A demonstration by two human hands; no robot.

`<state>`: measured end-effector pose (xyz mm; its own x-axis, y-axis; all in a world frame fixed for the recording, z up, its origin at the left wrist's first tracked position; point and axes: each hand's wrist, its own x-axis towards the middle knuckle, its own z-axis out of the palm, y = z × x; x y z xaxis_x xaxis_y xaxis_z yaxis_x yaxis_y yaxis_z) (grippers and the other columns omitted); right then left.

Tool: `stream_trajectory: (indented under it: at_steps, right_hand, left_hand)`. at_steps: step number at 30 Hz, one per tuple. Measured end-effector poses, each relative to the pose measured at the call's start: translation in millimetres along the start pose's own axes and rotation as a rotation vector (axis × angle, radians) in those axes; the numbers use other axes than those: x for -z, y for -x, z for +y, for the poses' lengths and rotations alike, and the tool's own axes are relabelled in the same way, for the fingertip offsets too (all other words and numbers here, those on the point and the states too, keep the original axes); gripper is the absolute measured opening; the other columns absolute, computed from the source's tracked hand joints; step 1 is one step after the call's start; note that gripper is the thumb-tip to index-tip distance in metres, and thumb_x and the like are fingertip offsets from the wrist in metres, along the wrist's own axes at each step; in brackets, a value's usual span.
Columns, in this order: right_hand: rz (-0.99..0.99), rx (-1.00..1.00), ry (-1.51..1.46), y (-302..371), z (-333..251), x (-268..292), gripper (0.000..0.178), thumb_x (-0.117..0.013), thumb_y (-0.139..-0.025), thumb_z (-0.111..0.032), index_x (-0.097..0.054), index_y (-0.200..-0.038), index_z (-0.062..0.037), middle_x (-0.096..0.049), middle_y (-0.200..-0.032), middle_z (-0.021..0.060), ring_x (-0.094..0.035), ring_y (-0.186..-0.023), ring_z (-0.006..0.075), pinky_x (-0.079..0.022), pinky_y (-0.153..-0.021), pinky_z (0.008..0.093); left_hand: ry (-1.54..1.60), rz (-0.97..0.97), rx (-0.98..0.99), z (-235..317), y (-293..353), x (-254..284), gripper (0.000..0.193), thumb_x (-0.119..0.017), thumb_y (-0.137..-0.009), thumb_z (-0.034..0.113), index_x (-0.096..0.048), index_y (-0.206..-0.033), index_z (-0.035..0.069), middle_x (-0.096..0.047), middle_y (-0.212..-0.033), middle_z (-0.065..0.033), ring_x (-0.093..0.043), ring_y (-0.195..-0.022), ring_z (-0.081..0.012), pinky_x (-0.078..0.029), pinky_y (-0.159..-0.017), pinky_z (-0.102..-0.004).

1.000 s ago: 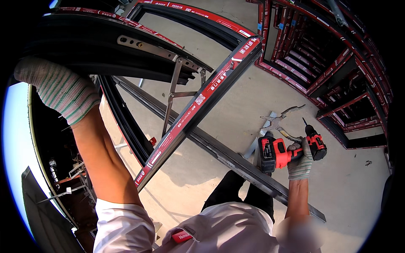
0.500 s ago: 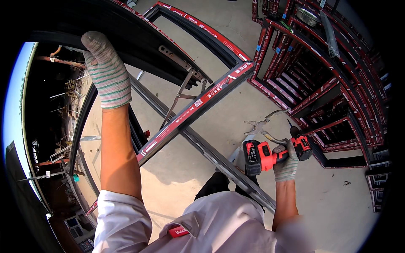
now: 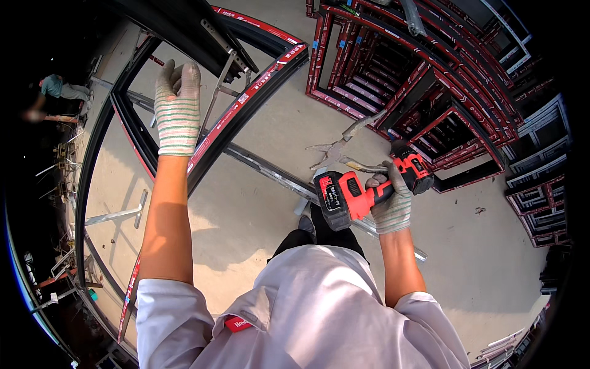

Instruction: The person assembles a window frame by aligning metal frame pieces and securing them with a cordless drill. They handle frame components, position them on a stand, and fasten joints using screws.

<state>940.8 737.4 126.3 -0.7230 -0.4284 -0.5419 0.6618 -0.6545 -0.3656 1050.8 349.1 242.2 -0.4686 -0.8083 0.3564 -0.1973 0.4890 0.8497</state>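
Note:
My right hand (image 3: 393, 206), in a striped knit glove, is wrapped round the handle of a red and black cordless drill (image 3: 353, 197). Its fingers also keep a pair of pliers (image 3: 335, 152) against the drill, jaws pointing left. My left hand (image 3: 177, 111), gloved alike, is raised with thumb and fingers apart and nothing in it. Beside it runs a dark window frame (image 3: 246, 101) with red printed film. Above the fingers slants a black sash (image 3: 184, 31), joined to the frame by a metal stay (image 3: 216, 92).
Film-wrapped frames (image 3: 424, 55) stand stacked at the far right, with grey frames (image 3: 541, 147) beyond them. A metal rail (image 3: 270, 169) crosses beneath the window frame. Another person (image 3: 58, 92) is at the far left. Concrete floor (image 3: 246, 215) lies below.
My left hand has come away from the sash and its fingers have spread. The view has swung, so frame and stacks sit further left. My right hand keeps the drill and pliers.

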Motion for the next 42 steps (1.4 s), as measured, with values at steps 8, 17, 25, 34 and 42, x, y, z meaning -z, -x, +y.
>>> stream_trajectory:
  at_steps: [8, 17, 25, 34, 42]
  right_hand:
    - [0.087, -0.019, 0.011, 77, 6, 29, 0.025, -0.072, -0.095, -0.01, -0.059, -0.113, 0.0021, -0.059, -0.088, 0.0071, -0.058, -0.072, 0.014, -0.055, -0.067, 0.0309]
    - [0.017, -0.214, 0.011, 113, -44, 47, 0.029, -0.076, -0.092, -0.013, -0.059, -0.113, -0.003, -0.059, -0.083, 0.0066, -0.059, -0.07, 0.0158, -0.056, -0.066, 0.032]
    - [-0.076, -0.388, 0.079, 110, -173, 111, 0.025, -0.076, -0.093, -0.018, -0.06, -0.11, -0.0075, -0.059, -0.08, 0.0041, -0.061, -0.07, 0.0169, -0.056, -0.069, 0.0343]
    - [0.042, -0.362, 0.166, 92, -332, 166, 0.022, -0.076, -0.094, -0.02, -0.058, -0.1, -0.0097, -0.058, -0.072, 0.0042, -0.058, -0.063, 0.0183, -0.054, -0.06, 0.0346]
    - [-0.048, -0.358, 0.364, 39, -349, 162, 0.018, -0.074, -0.095, -0.016, -0.059, -0.1, -0.008, -0.06, -0.072, 0.0052, -0.059, -0.061, 0.0173, -0.054, -0.058, 0.0326]
  left_hand:
    - [0.634, -0.684, 0.347, 3, 221, -18, 0.09, -0.076, -0.091, 0.052, -0.038, -0.153, 0.0, -0.057, -0.137, -0.0169, -0.06, -0.123, -0.0252, -0.048, -0.105, -0.0372]
    - [0.748, -0.75, 0.435, 73, 323, -52, 0.11, -0.084, -0.082, 0.053, -0.024, -0.161, 0.006, -0.05, -0.15, -0.0123, -0.05, -0.137, -0.0242, -0.044, -0.112, -0.041]
    - [0.679, -0.588, 0.426, 171, 388, -173, 0.121, -0.087, -0.077, 0.055, -0.018, -0.163, 0.005, -0.058, -0.131, -0.0181, -0.065, -0.11, -0.0226, -0.055, -0.097, -0.0354]
    - [0.561, -0.685, 0.312, 257, 442, -312, 0.089, -0.07, -0.09, 0.065, -0.05, -0.143, -0.004, -0.07, -0.118, -0.0139, -0.068, -0.106, -0.021, -0.054, -0.095, -0.0348]
    - [0.595, -0.497, 0.5, 252, 434, -352, 0.078, -0.06, -0.099, 0.058, -0.05, -0.138, -0.01, -0.069, -0.105, -0.0162, -0.068, -0.079, -0.0175, -0.057, -0.071, -0.0306]
